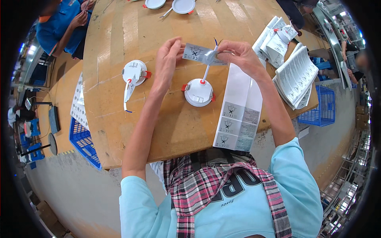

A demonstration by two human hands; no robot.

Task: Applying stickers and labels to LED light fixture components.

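A silver-grey sticker label (195, 52) printed with small symbols is folded across the white cable (206, 73) of a round white downlight (199, 93). The downlight lies back side up on the table, with red-tipped spring clips at its sides. My right hand (243, 57) pinches the label where it crosses the cable. My left hand (167, 61) is beside the label's left end, its fingers stretched out; whether they touch it is hard to tell. Left of it lies another downlight (135, 71), its cable bearing a wrapped label (129, 90).
A white backing sheet (243, 91) with several labels lies under my right forearm, reaching the table's front edge. Stacks of printed sheets (295, 75) stand at right. More downlights (183, 5) lie at the far edge. Blue crates (319, 105) flank the table (119, 131). A person (65, 25) works at far left.
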